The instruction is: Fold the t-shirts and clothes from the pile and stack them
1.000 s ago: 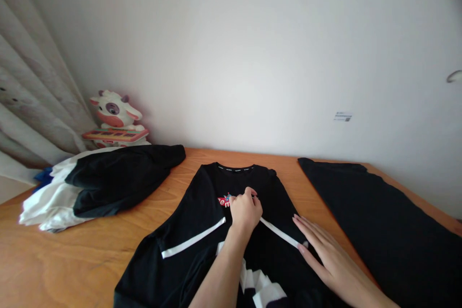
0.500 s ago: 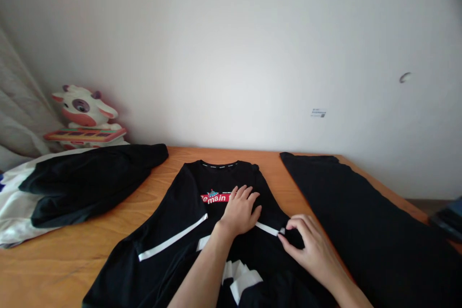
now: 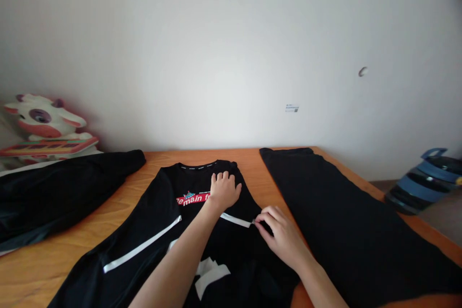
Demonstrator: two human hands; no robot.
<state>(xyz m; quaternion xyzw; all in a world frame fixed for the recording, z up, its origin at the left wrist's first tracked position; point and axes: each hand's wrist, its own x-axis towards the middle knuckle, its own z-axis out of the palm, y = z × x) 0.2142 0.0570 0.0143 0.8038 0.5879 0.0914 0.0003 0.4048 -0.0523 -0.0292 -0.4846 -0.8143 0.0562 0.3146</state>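
Note:
A black shirt [image 3: 202, 180] with a red chest print and white sleeve bands lies spread on the wooden table [image 3: 155, 168], its collar toward the wall. On its upper chest, right of the print, my left hand [image 3: 224, 190] rests palm down with fingers slightly spread. My right hand [image 3: 279, 236] pinches the outer end of the white band [image 3: 236, 220] on the right sleeve between thumb and index finger. The shirt's lower part is bunched, with white print showing, partly hidden by my left forearm.
Dark folded cloth [image 3: 325, 202] lies along the right side. A blue and black bottle [image 3: 424, 183] stands at the far right edge. At the left are another dark garment [image 3: 65, 187] and a cow-shaped toy keyboard [image 3: 46, 125]. A pale wall [image 3: 216, 57] rises behind.
The view has turned right, bringing the bottle fully into sight. My left hand has moved up the shirt's chest; my right hand still pinches the sleeve band's end.

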